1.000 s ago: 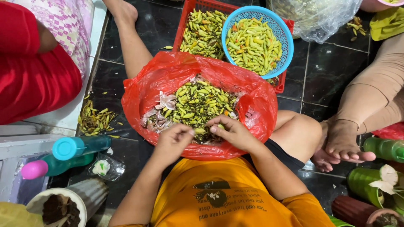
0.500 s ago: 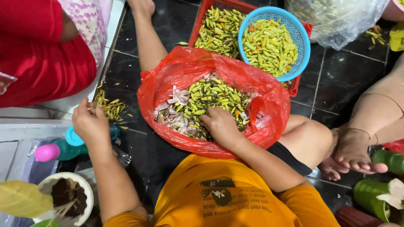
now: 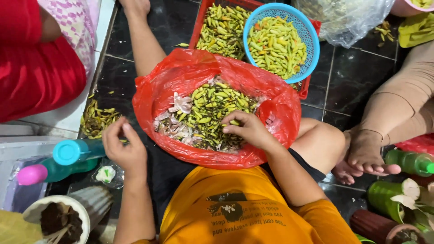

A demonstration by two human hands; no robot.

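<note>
A red plastic bag [image 3: 181, 77] lies open on my lap and the dark tiled floor, holding green chillies [image 3: 212, 108] and some pale peels [image 3: 181, 104]. My right hand [image 3: 248, 130] rests in the bag on top of the chillies, its fingertips pinched on one green chilli. My left hand [image 3: 123, 149] hovers outside the bag's left edge with the fingers loosely curled and nothing visible in them. Just beyond it, a small heap of chilli stems [image 3: 97, 119] lies on the floor.
A red crate [image 3: 199, 27] of chillies and a blue basket [image 3: 312, 49] of chillies stand behind the bag. A person in red sits at left; another person's feet [image 3: 366, 156] are at right. Bottles [image 3: 72, 151] and pots [image 3: 68, 212] stand near my left elbow, and a green bottle [image 3: 411, 162] at right.
My left hand left the bag, reached out over the stem heap, and has now drawn back toward the bag. My right hand stayed in the chillies.
</note>
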